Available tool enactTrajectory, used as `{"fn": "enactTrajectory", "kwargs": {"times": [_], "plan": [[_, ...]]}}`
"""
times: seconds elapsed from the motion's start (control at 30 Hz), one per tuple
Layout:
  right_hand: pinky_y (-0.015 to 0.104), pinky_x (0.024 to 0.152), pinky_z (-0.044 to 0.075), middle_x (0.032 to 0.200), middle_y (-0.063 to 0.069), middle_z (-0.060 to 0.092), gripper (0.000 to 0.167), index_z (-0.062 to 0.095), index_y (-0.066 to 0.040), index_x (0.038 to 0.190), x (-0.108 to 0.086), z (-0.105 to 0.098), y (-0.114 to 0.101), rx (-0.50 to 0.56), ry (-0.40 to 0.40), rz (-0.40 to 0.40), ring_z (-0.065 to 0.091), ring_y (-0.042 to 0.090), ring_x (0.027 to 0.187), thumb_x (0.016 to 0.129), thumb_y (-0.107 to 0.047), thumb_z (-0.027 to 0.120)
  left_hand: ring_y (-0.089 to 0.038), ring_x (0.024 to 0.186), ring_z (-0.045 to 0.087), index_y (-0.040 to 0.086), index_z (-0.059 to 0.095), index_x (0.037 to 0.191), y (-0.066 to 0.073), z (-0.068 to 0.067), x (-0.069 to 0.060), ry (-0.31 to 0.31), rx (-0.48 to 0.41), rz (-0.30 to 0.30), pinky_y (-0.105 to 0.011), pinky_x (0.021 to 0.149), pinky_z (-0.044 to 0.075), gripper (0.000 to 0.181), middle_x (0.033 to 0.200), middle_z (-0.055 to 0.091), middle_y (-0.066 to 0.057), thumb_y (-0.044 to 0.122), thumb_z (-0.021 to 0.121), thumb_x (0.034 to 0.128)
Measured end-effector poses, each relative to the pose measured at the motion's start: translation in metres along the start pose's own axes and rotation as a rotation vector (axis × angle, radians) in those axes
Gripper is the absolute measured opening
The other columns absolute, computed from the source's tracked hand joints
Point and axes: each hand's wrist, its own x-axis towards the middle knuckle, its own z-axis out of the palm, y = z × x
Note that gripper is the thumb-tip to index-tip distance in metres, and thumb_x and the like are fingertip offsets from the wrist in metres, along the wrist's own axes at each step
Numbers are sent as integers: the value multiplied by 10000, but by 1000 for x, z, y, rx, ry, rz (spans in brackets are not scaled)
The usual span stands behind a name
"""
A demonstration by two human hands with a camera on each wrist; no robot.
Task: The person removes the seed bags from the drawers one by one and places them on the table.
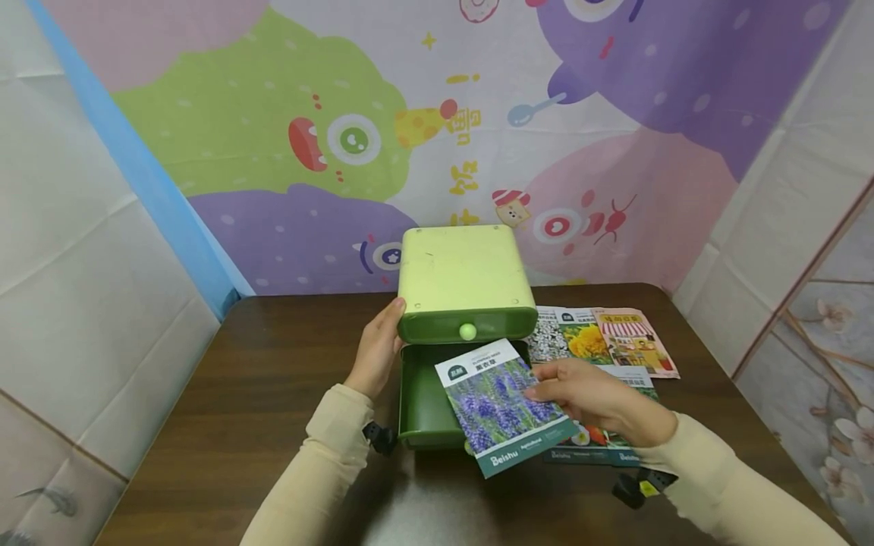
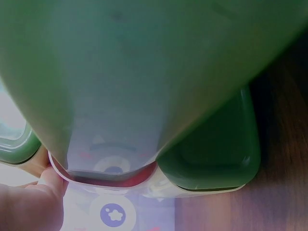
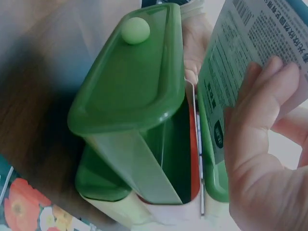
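Note:
A small drawer unit (image 1: 464, 265) with a pale yellow-green shell and green fronts stands at the table's middle. Its middle drawer (image 1: 422, 413) is pulled out; the top and bottom ones are pushed in, as the right wrist view shows. My left hand (image 1: 375, 345) rests against the unit's left side, fingertips near the top drawer. Between thumb and fingers, my right hand (image 1: 590, 394) pinches a lavender seed packet (image 1: 505, 406), tilted above the open drawer and covering part of it. Printed text on the packet's back (image 3: 240, 53) faces the right wrist camera.
To the unit's right, several picture packets lie on the brown table (image 1: 273, 425): one with yellow flowers (image 1: 586, 341), one with a striped awning (image 1: 635, 341), others partly under my right hand. A cartoon-print cloth (image 1: 307, 98) hangs behind the table.

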Motion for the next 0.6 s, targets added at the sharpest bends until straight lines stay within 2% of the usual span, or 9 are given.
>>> {"fn": "enactTrajectory", "kwargs": {"times": [0.03, 0.13, 0.23, 0.33, 0.4, 0.47, 0.53, 0.6], "plan": [[187, 430, 248, 573, -101, 396, 667, 301, 154, 1449, -2, -2, 1, -2, -4, -6, 243, 40, 417, 966, -192, 606, -220, 1378, 442, 40, 394, 1488, 0, 0, 0, 3, -3, -2, -396, 1152, 387, 623, 1544, 393, -78, 439, 487, 1019], [193, 425, 238, 573, -105, 339, 574, 362, 159, 1367, -7, -7, 2, -13, -10, -19, 238, 36, 414, 977, -194, 592, -221, 1369, 451, 36, 393, 1488, 0, 0, 0, 2, -6, 0, -397, 1144, 396, 623, 1542, 396, -79, 436, 486, 1020], [208, 417, 250, 565, -103, 331, 597, 328, 118, 1420, -15, -13, 2, -29, -10, -30, 266, 42, 409, 989, -212, 576, -223, 1386, 433, 35, 382, 1494, -1, 0, 0, -9, -2, 8, -407, 1148, 391, 632, 1552, 380, -81, 442, 483, 1020], [242, 405, 210, 558, -104, 314, 570, 307, 124, 1407, -22, -21, 1, -8, -22, -68, 248, 62, 412, 1003, -196, 551, -209, 1407, 408, 51, 375, 1499, 0, 0, -1, -18, -1, 6, -403, 1155, 384, 641, 1563, 364, -71, 457, 486, 1016], [289, 410, 161, 564, -91, 289, 420, 394, 100, 1300, -25, -27, 2, 13, -32, -112, 201, 104, 424, 1015, -175, 532, -206, 1424, 386, 53, 364, 1505, 0, -1, -2, -23, 3, 6, -403, 1161, 376, 650, 1573, 347, -72, 463, 484, 1015], [337, 424, 130, 586, -59, 246, 204, 447, 31, 1073, -28, -34, 3, 31, -39, -159, 158, 150, 450, 1022, -154, 517, -192, 1430, 378, 65, 368, 1505, 0, -1, -2, -18, 4, 0, -387, 1164, 373, 649, 1575, 345, -57, 468, 490, 1012], [353, 413, 143, 593, -31, 242, 193, 406, -33, 922, -32, -43, 6, 28, -16, -189, 163, 189, 460, 1024, -154, 516, -201, 1439, 365, 57, 360, 1508, 0, -1, -2, -19, 9, 3, -393, 1169, 366, 657, 1579, 336, -65, 469, 488, 1012], [374, 438, 146, 610, -19, 240, 160, 428, -74, 902, -35, -52, 10, 34, 10, -212, 158, 203, 486, 1030, -139, 500, -210, 1445, 355, 49, 356, 1508, 0, -1, -2, -19, 12, 7, -398, 1174, 357, 663, 1582, 332, -73, 469, 487, 1012]]}}
